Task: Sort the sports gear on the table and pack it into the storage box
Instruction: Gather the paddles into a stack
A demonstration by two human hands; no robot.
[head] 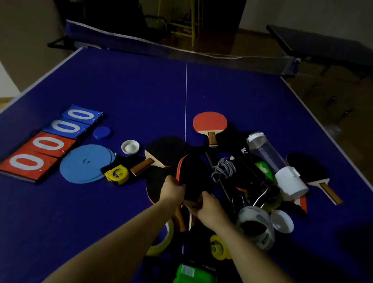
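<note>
Both my hands are on one black paddle near the middle of the table, by its centre line. My left hand has its fingers curled over the blade's left rim; my right hand pinches it at the base of the blade. The paddle lies tilted on a heap of gear: more paddles, a grey cord, a clear tube, tape rolls. A red paddle lies flat beyond the heap. Toward the left edge: score cards, blue discs, a yellow tape measure. No box in view.
</note>
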